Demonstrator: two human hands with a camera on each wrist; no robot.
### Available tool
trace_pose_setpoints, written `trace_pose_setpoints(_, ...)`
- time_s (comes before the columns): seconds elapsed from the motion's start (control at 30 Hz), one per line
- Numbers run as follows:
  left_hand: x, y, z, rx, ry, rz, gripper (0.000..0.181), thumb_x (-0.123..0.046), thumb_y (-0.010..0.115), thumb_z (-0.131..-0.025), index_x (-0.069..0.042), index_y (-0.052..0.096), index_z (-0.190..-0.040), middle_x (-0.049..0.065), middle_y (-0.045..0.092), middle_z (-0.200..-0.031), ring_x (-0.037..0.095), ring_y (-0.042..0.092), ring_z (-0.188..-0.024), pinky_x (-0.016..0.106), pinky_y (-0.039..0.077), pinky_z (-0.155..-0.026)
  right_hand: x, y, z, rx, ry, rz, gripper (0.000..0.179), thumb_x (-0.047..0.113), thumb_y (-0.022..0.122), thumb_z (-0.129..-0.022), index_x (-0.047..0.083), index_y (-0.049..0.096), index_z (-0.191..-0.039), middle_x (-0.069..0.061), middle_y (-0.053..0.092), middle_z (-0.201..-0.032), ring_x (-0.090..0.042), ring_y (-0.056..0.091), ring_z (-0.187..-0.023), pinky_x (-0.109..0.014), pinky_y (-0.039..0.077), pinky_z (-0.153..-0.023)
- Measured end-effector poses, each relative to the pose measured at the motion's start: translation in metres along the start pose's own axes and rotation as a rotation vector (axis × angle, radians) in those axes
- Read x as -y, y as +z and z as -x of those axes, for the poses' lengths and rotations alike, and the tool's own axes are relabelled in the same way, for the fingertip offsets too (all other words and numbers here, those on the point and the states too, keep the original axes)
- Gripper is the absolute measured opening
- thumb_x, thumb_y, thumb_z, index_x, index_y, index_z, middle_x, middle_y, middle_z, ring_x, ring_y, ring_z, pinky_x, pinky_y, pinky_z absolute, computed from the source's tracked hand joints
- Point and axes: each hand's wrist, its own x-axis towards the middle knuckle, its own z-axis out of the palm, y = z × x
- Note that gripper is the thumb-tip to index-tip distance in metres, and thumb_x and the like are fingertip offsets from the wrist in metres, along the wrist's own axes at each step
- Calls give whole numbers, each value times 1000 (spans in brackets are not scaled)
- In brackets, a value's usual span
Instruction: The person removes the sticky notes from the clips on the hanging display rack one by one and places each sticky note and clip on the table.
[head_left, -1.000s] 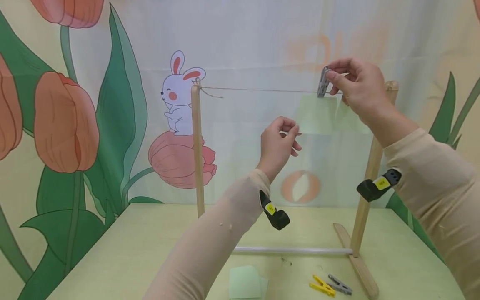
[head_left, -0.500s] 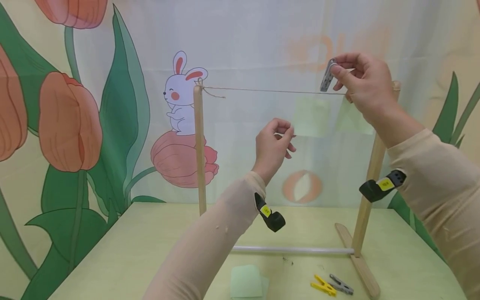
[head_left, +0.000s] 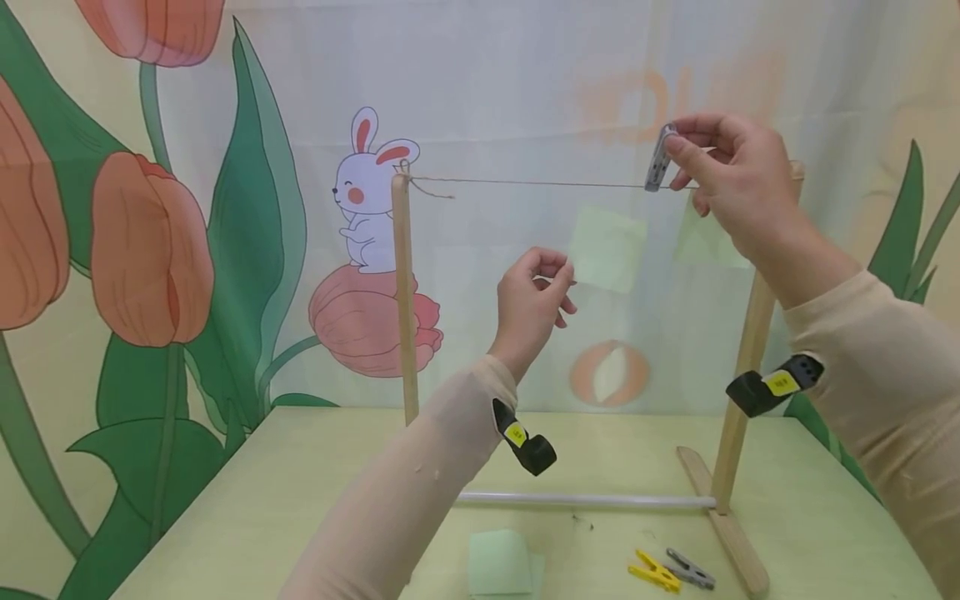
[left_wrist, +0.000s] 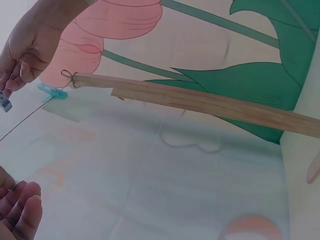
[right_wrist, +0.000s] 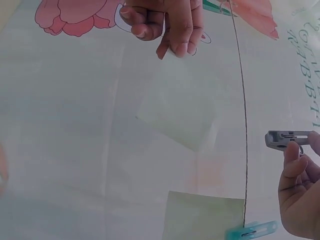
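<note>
My left hand (head_left: 528,304) pinches a pale green paper square (head_left: 609,248) by its left edge, tilted and below the string (head_left: 525,182). A grey clothespin (head_left: 658,158) is between the thumb and fingers of my right hand (head_left: 750,183), its tip down at string height in the head view. In the right wrist view the clothespin and string are apart. Behind my right hand another green paper (head_left: 712,242) hangs from the string, held by a blue clothespin (right_wrist: 255,231) near the post.
The string runs between a left wooden post (head_left: 402,292) and a right wooden post (head_left: 738,400), joined low down by a white rod (head_left: 585,500). On the table (head_left: 315,500) lie green papers (head_left: 498,562), a yellow clothespin (head_left: 654,572) and another grey clothespin (head_left: 690,569).
The paper in my left hand has come down and left, away from the string, and tilted. My right hand first lifted the grey clothespin off the paper's top edge, then lowered it slightly.
</note>
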Motion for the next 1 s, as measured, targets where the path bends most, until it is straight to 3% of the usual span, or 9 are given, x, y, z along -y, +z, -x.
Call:
trace_pose_setpoints(0.23,0,-3,6,-2,-9,-4,10,-10,58,-94,-2,61,-99,10,63,-83,8,56,-48,24,49,-42,0,2,6,12,-16,40,21,24,68,-89,15,64,-108,9,63,-88,-4,57,-63,-16,36,-39)
trace_pose_setpoints(0.53,3,-10,11,-9,-14,16,10,-10,59,-94,-2,62,-99,7,61,-81,9,56,-49,25,49,-42,-2,2,13,27,-57,76,21,24,67,-90,15,65,-108,9,62,-87,-4,58,-63,-14,39,-40)
trace_pose_setpoints(1.0,3,-15,18,-3,-24,35,11,-10,60,-93,-1,62,-100,0,57,-77,9,55,-48,23,47,-41,-10,3,24,68,-51,69,23,25,67,-90,15,64,-111,9,63,-89,-7,56,-66,-17,38,-41)
